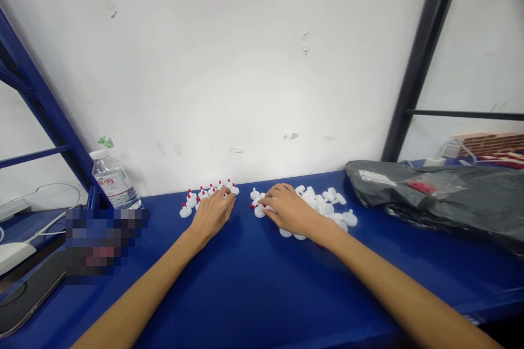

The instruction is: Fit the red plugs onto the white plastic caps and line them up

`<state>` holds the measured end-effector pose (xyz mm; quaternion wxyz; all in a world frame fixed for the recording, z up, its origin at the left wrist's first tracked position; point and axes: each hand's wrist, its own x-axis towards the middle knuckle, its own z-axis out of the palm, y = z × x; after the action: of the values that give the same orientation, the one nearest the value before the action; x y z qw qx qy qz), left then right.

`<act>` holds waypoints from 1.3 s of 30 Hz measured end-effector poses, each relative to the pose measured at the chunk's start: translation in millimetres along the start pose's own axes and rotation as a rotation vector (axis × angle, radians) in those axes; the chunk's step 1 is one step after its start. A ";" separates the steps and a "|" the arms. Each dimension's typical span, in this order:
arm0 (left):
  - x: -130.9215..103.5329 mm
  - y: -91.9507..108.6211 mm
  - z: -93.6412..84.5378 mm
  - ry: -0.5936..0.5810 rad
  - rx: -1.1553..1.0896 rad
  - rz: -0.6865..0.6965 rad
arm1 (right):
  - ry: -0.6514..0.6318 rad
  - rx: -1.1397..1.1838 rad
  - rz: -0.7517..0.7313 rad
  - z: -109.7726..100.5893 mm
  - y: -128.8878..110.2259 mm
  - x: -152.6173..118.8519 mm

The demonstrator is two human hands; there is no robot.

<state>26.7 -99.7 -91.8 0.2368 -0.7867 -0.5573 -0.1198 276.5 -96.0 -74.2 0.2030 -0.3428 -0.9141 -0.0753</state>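
The right hand (286, 210) at one o'clock and left hand (213, 210) at eleven stand apart over a blue table (245, 294), whether either grips anything I cannot tell, the right over piled white caps (327, 209), the left over fewer red-tipped caps (191, 202).

Lighting bright, diffuse. White wall (254, 76) palest around the centre, greyer toward the upper corners. Soft, faint shadow on the blue desk (245, 289) beside the left fingers (224, 196). White caps (326, 209) nearly washed out, fine detail weak. Wide-angle stretch: blue post (45, 92) and dark post (421, 60) lean outward. Coarse pixelation hides a patch near the phone (33, 289). Lower right corner dark.
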 end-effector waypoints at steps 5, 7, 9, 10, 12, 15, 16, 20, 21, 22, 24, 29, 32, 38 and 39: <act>-0.3 19.6 5.3 -0.032 -0.315 0.053 | 0.010 0.058 -0.014 -2.7 -2.2 1.7; -0.5 22.4 6.3 -0.073 -0.380 0.072 | 0.010 0.093 -0.024 -4.4 -4.0 2.0; -0.7 22.7 6.6 -0.101 -0.427 0.063 | 0.024 0.140 -0.033 -7.2 -6.0 1.5; -0.7 22.4 6.7 -0.107 -0.445 0.054 | 0.038 0.165 -0.026 -9.1 -7.1 1.1; -0.8 21.4 6.8 -0.114 -0.473 0.045 | 0.062 0.225 0.019 -14.0 -8.9 0.4; -1.1 20.2 7.7 -0.101 -0.495 0.048 | 0.071 0.304 0.101 -21.5 -10.4 0.2; -1.2 19.9 8.1 -0.097 -0.499 0.047 | 0.070 0.319 0.113 -23.4 -10.5 0.5; -1.2 20.0 7.7 -0.096 -0.496 0.055 | 0.082 0.347 0.115 -25.6 -10.5 1.4; -1.1 20.2 7.1 -0.099 -0.492 0.059 | 0.087 0.351 0.115 -25.1 -10.5 1.5; -1.0 20.4 6.4 -0.101 -0.486 0.063 | 0.094 0.350 0.116 -24.4 -10.6 1.5; -1.0 20.8 4.5 -0.103 -0.472 0.069 | 0.103 0.334 0.119 -23.1 -10.9 1.5; -3.7 19.6 -1.1 -0.107 -0.455 0.079 | 0.128 0.296 0.116 -19.5 -9.7 2.8; -6.0 19.0 -4.9 -0.091 -0.482 0.075 | 0.141 0.343 0.130 -16.2 -6.4 3.6; -8.1 26.7 -17.1 -0.019 -0.873 -0.120 | 0.169 0.365 0.121 -12.8 -2.0 3.8; -8.5 29.0 -19.5 -0.022 -0.960 -0.161 | 0.166 0.364 0.122 -12.8 -2.1 3.8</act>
<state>52.3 -124.3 -85.8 -0.1688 -0.7627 -0.5008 -0.3728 276.6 -98.8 -61.0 0.3403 -0.3476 -0.8704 0.0757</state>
